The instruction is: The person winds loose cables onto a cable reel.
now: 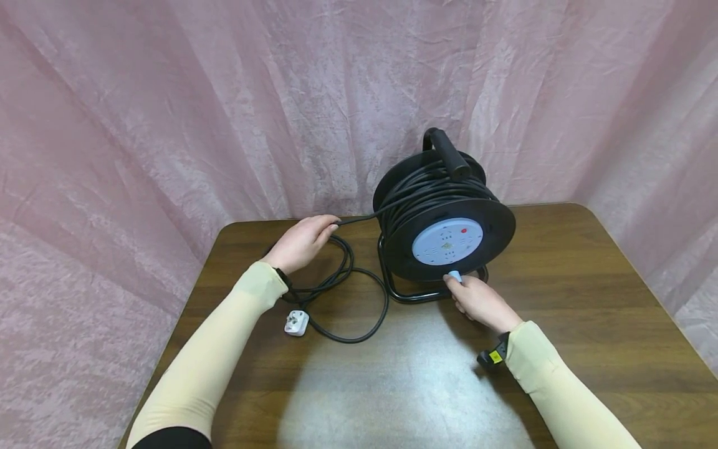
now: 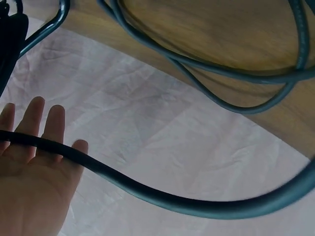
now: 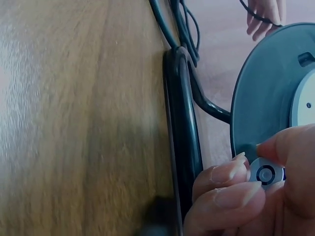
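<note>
A black cable reel (image 1: 488,240) stands on the table, its pale blue socket panel (image 1: 447,241) facing forward. My left hand (image 1: 303,242) holds the black cable (image 1: 359,219) left of the reel, thumb and forefinger at it. In the left wrist view the cable (image 2: 123,184) crosses the inner side of the nearly straight fingers (image 2: 54,123); the thumb is hidden there. My right hand (image 1: 477,299) pinches the reel's small pale blue winding knob (image 1: 455,275), low on the front disc. The right wrist view shows thumb and fingers around this knob (image 3: 266,174).
Loose cable loops (image 1: 348,340) lie on the wooden table (image 1: 561,280) left of the reel, beside a white plug (image 1: 296,323). A black tube frame (image 1: 415,298) carries the reel, with a carrying handle (image 1: 449,153) on top. Pink curtains (image 1: 336,93) hang behind the table.
</note>
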### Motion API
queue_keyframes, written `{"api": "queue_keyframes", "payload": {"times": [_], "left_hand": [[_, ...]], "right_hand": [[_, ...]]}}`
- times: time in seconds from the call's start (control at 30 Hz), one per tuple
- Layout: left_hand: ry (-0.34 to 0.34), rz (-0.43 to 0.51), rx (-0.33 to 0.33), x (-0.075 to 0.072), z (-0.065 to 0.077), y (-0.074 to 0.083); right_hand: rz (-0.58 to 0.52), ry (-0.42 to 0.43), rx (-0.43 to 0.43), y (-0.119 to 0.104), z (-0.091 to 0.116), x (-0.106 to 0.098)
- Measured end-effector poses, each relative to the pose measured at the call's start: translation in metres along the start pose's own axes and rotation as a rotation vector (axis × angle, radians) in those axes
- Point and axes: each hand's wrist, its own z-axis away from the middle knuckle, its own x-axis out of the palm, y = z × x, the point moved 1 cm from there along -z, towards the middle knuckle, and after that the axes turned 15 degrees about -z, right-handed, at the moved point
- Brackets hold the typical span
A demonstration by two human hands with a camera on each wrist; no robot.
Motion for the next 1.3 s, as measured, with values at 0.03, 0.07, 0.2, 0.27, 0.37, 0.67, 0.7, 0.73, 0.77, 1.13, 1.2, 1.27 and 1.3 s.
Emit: {"api": "queue_keyframes", "payload": {"times": [0.03, 0.07, 0.2, 0.27, 0.37, 0.67, 0.7, 0.73, 0.77, 1.13, 1.2, 1.27, 1.3], "left_hand": [[-0.004, -0.006, -0.001, 0.0, 0.0, -0.001], [-0.009, -0.018, -0.003, 0.0, 0.001, -0.001], [-0.04, -0.051, -0.027, 0.0, 0.005, -0.005], [-0.055, -0.06, -0.044, 0.0, 0.007, -0.008], [-0.069, -0.073, -0.062, 0.001, 0.01, -0.012], [-0.176, -0.056, -0.082, 0.0, 0.014, -0.014], [-0.193, -0.048, -0.082, -0.001, 0.015, -0.014], [-0.205, -0.04, -0.085, -0.002, 0.016, -0.015], [-0.214, -0.032, -0.089, -0.002, 0.017, -0.016], [-0.107, -0.033, -0.235, -0.01, 0.033, -0.031], [-0.105, -0.026, -0.238, -0.011, 0.033, -0.031], [-0.111, -0.019, -0.232, -0.01, 0.033, -0.031], [-0.118, -0.013, -0.23, -0.009, 0.032, -0.03]], "right_hand": [[-0.006, -0.001, 0.003, 0.0, 0.0, 0.001], [-0.007, 0.0, 0.005, 0.0, 0.0, 0.003], [-0.018, 0.003, 0.006, -0.001, -0.001, 0.007], [-0.022, 0.002, 0.009, -0.002, -0.001, 0.009], [-0.029, -0.002, 0.009, -0.003, -0.002, 0.011], [-0.044, 0.0, 0.016, -0.002, -0.002, 0.015], [-0.048, -0.001, 0.015, -0.002, -0.002, 0.015], [-0.053, -0.002, 0.015, -0.002, -0.002, 0.016], [-0.057, -0.003, 0.015, -0.002, -0.002, 0.016], [-0.091, 0.004, 0.007, -0.001, -0.002, 0.019], [-0.117, 0.0, 0.008, -0.001, -0.003, 0.021], [-0.139, -0.003, 0.011, -0.003, -0.003, 0.023], [-0.149, -0.007, 0.012, -0.003, -0.003, 0.024]]}}
